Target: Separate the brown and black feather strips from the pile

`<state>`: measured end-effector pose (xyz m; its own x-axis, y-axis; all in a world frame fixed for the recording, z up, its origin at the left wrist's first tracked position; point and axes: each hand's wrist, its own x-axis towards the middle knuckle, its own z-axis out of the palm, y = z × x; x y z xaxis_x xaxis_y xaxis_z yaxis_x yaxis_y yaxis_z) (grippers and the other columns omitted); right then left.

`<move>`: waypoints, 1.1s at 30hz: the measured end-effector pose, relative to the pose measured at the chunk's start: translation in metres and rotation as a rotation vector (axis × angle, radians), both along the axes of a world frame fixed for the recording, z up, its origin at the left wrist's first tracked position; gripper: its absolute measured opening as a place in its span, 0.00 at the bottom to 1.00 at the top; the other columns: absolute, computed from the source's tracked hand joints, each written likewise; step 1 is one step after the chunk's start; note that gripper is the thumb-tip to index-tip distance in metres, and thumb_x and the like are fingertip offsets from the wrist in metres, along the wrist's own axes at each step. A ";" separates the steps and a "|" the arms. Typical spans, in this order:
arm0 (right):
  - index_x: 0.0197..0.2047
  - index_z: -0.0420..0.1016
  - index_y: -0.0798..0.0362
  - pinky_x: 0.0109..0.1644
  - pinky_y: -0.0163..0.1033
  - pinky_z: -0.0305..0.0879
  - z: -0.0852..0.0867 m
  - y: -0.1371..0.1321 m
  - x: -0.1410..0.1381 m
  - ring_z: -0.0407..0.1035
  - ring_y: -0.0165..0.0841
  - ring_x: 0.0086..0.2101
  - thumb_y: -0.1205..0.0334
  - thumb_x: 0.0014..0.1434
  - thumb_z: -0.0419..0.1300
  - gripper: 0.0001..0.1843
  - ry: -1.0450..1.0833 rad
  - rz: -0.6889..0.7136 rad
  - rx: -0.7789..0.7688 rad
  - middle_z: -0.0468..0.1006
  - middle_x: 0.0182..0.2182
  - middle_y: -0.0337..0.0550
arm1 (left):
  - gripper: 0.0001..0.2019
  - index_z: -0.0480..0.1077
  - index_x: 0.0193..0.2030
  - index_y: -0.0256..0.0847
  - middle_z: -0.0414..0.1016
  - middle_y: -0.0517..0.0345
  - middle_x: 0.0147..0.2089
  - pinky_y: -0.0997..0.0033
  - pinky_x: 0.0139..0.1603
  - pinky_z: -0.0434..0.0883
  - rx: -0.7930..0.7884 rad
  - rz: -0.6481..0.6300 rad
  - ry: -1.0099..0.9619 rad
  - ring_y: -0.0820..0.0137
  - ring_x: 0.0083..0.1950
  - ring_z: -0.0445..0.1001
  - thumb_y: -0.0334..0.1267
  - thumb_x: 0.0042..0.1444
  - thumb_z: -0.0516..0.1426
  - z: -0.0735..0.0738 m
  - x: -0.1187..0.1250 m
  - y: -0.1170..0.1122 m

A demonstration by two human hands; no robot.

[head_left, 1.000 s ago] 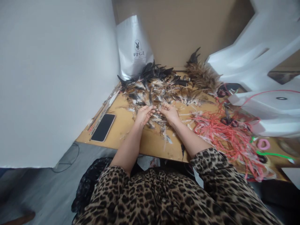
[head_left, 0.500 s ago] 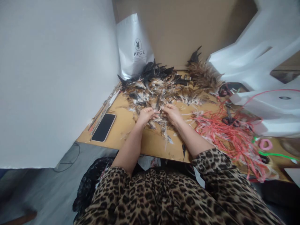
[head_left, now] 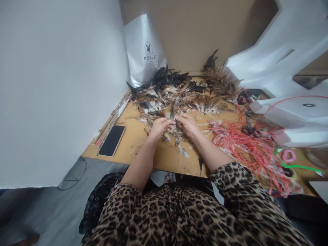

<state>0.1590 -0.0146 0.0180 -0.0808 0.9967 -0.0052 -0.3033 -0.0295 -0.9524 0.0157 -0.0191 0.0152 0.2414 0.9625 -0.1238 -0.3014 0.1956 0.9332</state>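
- The left hand (head_left: pixel 160 128) and right hand (head_left: pixel 188 124) had drawn together, fingertips pinching one dark feather (head_left: pixel 173 109); both seemingly shared its base.
- It lay over the near part of the feather pile (head_left: pixel 151 102), whose pieces were uncountable.
- One smartphone (head_left: pixel 112 140), one pink ring (head_left: pixel 283 155) and one PPGZ bag (head_left: pixel 143 65) lay or stood around.

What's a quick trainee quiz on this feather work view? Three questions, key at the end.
1. What do the left hand and right hand hold at their fingertips?
2. True or false: the smartphone lies on the tabletop, to the left of both hands.
3. The tangled strings to the right of the right hand are mostly: A) blue, B) pinkish red, C) yellow.

Key: 1. Feathers; 2. True; 3. B
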 end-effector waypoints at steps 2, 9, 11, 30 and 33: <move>0.19 0.61 0.53 0.19 0.31 0.43 -0.001 -0.001 -0.002 0.48 0.21 0.15 0.52 0.40 0.65 0.18 -0.038 -0.029 0.014 0.58 0.12 0.30 | 0.11 0.68 0.27 0.32 0.76 0.49 0.31 0.82 0.20 0.62 0.004 -0.007 0.015 0.78 0.23 0.71 0.38 0.42 0.62 0.002 0.002 -0.002; 0.18 0.63 0.53 0.18 0.31 0.44 0.003 -0.005 -0.006 0.49 0.21 0.14 0.52 0.39 0.65 0.17 -0.135 -0.102 0.017 0.59 0.11 0.30 | 0.11 0.70 0.26 0.32 0.75 0.52 0.26 0.79 0.22 0.63 0.014 -0.012 0.081 0.78 0.22 0.69 0.38 0.41 0.62 0.001 0.003 -0.001; 0.18 0.63 0.53 0.18 0.31 0.44 0.003 -0.005 -0.007 0.49 0.21 0.14 0.52 0.38 0.65 0.17 -0.138 -0.105 0.020 0.59 0.11 0.30 | 0.10 0.70 0.26 0.32 0.73 0.54 0.23 0.79 0.22 0.63 0.035 -0.012 0.118 0.78 0.22 0.68 0.38 0.41 0.62 0.000 0.003 -0.001; 0.20 0.57 0.53 0.18 0.28 0.45 0.018 0.001 0.009 0.51 0.20 0.16 0.57 0.37 0.67 0.20 0.196 -0.153 0.024 0.57 0.14 0.29 | 0.09 0.70 0.29 0.32 0.75 0.54 0.28 0.85 0.21 0.62 -0.050 0.137 -0.128 0.82 0.24 0.69 0.35 0.42 0.62 -0.007 -0.005 0.008; 0.20 0.61 0.53 0.18 0.30 0.44 0.012 -0.001 0.003 0.50 0.20 0.15 0.55 0.39 0.66 0.17 0.056 -0.078 0.028 0.58 0.12 0.29 | 0.10 0.70 0.31 0.31 0.76 0.52 0.30 0.85 0.21 0.63 -0.076 0.066 -0.118 0.81 0.24 0.70 0.35 0.43 0.62 -0.005 -0.004 0.006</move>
<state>0.1621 -0.0160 0.0299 -0.0027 0.9997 0.0251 -0.3561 0.0225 -0.9342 0.0113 -0.0129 0.0106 0.1954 0.9656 -0.1717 -0.4231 0.2409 0.8735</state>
